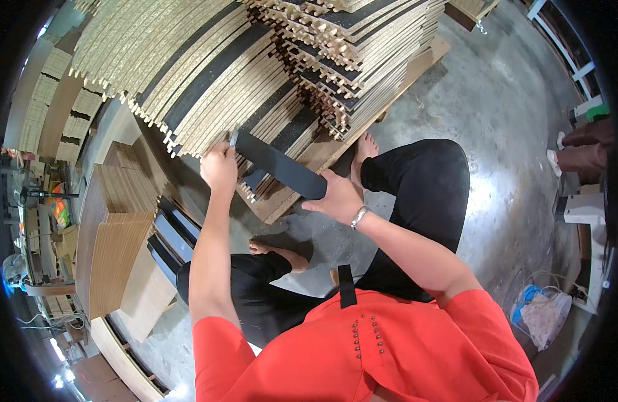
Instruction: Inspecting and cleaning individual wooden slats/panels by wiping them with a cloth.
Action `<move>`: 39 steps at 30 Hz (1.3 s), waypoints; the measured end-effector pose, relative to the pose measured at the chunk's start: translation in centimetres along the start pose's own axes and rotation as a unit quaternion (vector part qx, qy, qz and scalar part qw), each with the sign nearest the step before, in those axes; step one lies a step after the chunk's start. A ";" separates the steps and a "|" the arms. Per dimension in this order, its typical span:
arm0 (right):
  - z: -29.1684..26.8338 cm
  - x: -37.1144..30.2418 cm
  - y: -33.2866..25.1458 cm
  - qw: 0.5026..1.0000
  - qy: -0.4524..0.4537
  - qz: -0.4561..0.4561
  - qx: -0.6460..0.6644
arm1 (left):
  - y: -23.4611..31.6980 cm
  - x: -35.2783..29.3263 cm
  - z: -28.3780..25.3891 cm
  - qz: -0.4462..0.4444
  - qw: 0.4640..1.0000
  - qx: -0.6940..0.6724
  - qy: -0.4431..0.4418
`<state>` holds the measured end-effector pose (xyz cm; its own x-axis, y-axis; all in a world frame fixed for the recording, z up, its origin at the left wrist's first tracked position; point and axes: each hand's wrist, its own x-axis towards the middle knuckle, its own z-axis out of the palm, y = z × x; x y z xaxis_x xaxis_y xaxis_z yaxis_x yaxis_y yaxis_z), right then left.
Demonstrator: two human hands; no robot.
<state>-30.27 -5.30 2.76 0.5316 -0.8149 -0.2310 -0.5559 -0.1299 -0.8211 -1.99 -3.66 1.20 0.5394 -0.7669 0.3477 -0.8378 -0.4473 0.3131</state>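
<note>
A narrow black-faced board (279, 167) lies slantwise between my hands, in front of a tall stack of boards (222, 87). My right hand (339, 197) grips its near right end, thumb along the lower side. At the far left end, my left hand (220, 167) is closed with fingertips against the pale end edge. Whatever is pinched in those fingers is hidden or too small to make out. Light wooden dowels (335, 127) stick out from the ends of many stacked boards, which show pale edges and some black faces.
The stack rests on a wooden pallet (275, 213). Brown panels (121, 248) stand to the left, beside several dark boards (171, 234). A plastic bag (543, 311) sits at the right. Another person's legs (587, 147) show at the far right, above the concrete floor (503, 127).
</note>
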 end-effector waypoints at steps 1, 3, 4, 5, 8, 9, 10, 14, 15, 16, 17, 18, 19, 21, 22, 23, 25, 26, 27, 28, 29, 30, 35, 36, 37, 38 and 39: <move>0.5 0.1 -0.1 1.000 -0.001 -0.002 0.000 | -0.6 -0.6 -0.7 -0.043 0.998 -0.037 -0.007; 1.2 -0.1 0.5 0.994 0.022 -0.013 -0.104 | -0.9 -1.8 -2.3 -0.034 0.997 -0.062 0.005; 1.4 -0.2 1.0 0.994 0.026 -0.014 -0.106 | -0.7 -2.5 -3.4 -0.037 0.996 -0.083 -0.027; 1.5 -0.5 1.6 0.991 0.067 -0.027 -0.113 | -0.4 -3.2 -4.2 -0.036 0.992 -0.106 -0.058; -0.6 -0.2 0.5 0.989 0.097 -0.044 -0.104 | -3.3 -5.8 -4.0 -0.047 0.982 -0.182 -0.029; -2.2 -1.6 0.0 0.993 0.070 -0.024 -0.093 | -3.5 -6.9 -3.8 -0.095 0.970 -0.222 -0.041; -4.2 -2.9 -1.1 0.990 0.107 -0.063 -0.064 | -5.4 -7.4 -2.7 -0.101 0.947 -0.304 -0.014; -14.1 -8.5 -1.8 0.951 0.271 -0.149 0.016 | -5.5 -7.1 -4.1 -0.089 0.931 -0.352 -0.025; -16.1 -10.0 -1.7 0.941 0.312 -0.131 0.024 | -4.9 -7.0 -4.9 -0.063 0.962 -0.263 -0.027; -18.1 -10.9 -0.2 0.937 0.331 -0.105 0.030 | -5.4 -6.8 -4.9 -0.042 0.967 -0.247 -0.038; -19.9 -12.0 1.3 0.932 0.350 -0.086 0.040 | -7.3 -6.3 -3.9 -0.021 0.967 -0.249 -0.045; -21.2 -13.5 2.6 0.931 0.360 0.000 0.061 | -5.9 -6.2 -3.6 -0.006 0.969 -0.242 -0.048; -21.9 -14.9 4.9 0.925 0.376 0.010 0.053 | -4.4 -6.4 -3.4 -0.001 0.975 -0.216 -0.061; -21.1 -16.6 11.6 0.888 0.441 0.110 -0.070 | -2.9 -6.4 -3.7 0.016 0.975 -0.206 -0.076; -20.2 -17.9 15.2 0.876 0.455 0.150 -0.056 | -2.3 -6.5 -3.0 0.024 0.973 -0.215 -0.083; -18.4 -18.8 18.5 0.865 0.464 0.186 -0.034 | -2.3 -6.5 -2.9 0.045 0.975 -0.199 -0.083; -15.3 -20.7 22.8 0.852 0.435 0.289 -0.026 | -2.5 -6.8 -2.4 0.068 0.977 -0.184 -0.086; -13.6 -21.4 23.8 0.845 0.424 0.323 -0.031 | -2.7 -6.9 -2.5 0.078 0.977 -0.180 -0.090; -12.1 -21.8 24.0 0.837 0.412 0.358 -0.034 | -3.1 -7.2 -2.8 0.087 0.976 -0.174 -0.094; -10.9 -22.1 24.2 0.833 0.392 0.385 -0.062 | -3.4 -7.5 -3.0 0.089 0.977 -0.170 -0.096; -9.9 -22.5 24.9 0.834 0.363 0.407 -0.088 | -3.6 -7.7 -3.4 0.080 0.978 -0.162 -0.101; -9.1 -22.9 26.2 0.835 0.339 0.419 -0.109 | -3.5 -7.9 -3.3 0.070 0.980 -0.156 -0.106; -6.8 -23.1 29.3 0.845 0.294 0.430 -0.121 | -3.7 -8.0 -3.1 0.067 0.983 -0.132 -0.108; -6.5 -22.8 29.9 0.854 0.286 0.415 -0.129 | -3.5 -8.1 -3.0 0.068 0.982 -0.144 -0.105; -6.3 -22.6 30.6 0.863 0.277 0.399 -0.138 | -3.4 -8.1 -2.8 0.065 0.982 -0.143 -0.105; -6.2 -21.8 30.6 0.867 0.276 0.391 -0.139 | -3.4 -8.0 -3.3 0.077 0.982 -0.140 -0.101; -6.2 -21.0 30.6 0.856 0.302 0.388 -0.162 | -3.5 -7.8 -3.8 0.087 0.982 -0.136 -0.097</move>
<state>-62.40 4.32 -14.22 -0.4502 -0.8578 -0.2479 -0.7920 0.5118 -0.3328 -2.94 5.63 0.72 0.3416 -0.9057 0.2509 -0.8479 -0.1819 0.4979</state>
